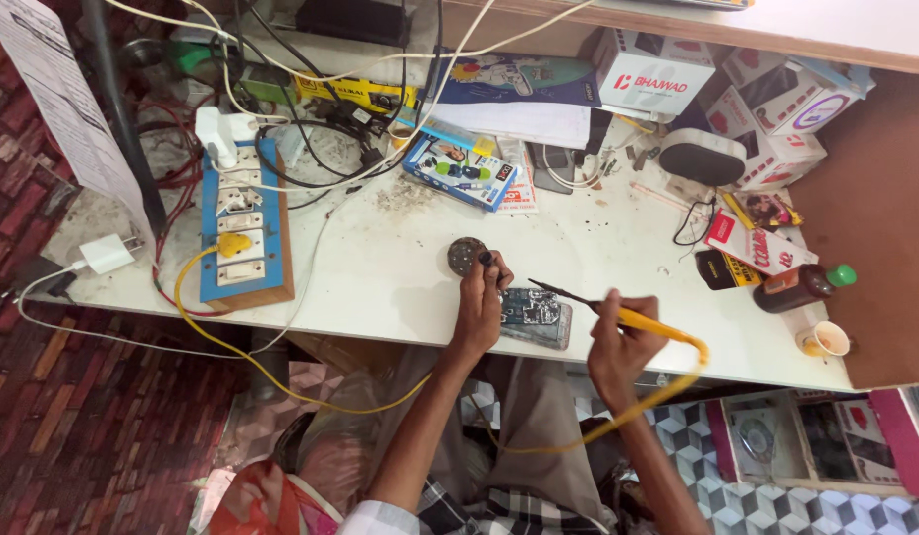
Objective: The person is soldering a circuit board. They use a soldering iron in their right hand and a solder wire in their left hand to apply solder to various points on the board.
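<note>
Cluttered white counter point(400, 277). Opened phone point(535, 317) near front edge, left hand point(479, 302) fingers pinching its side; light, fragile, probably best edge-held. Right hand point(618, 342) fingers wrapped around soldering iron point(618, 312).

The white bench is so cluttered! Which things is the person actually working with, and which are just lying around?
In use:
left hand steadying the opened phone
right hand holding the yellow soldering iron
small round tin by the left fingers

Lying about:
blue switchboard
white charger
cardboard boxes
brown bottle with green cap
small cup
</note>
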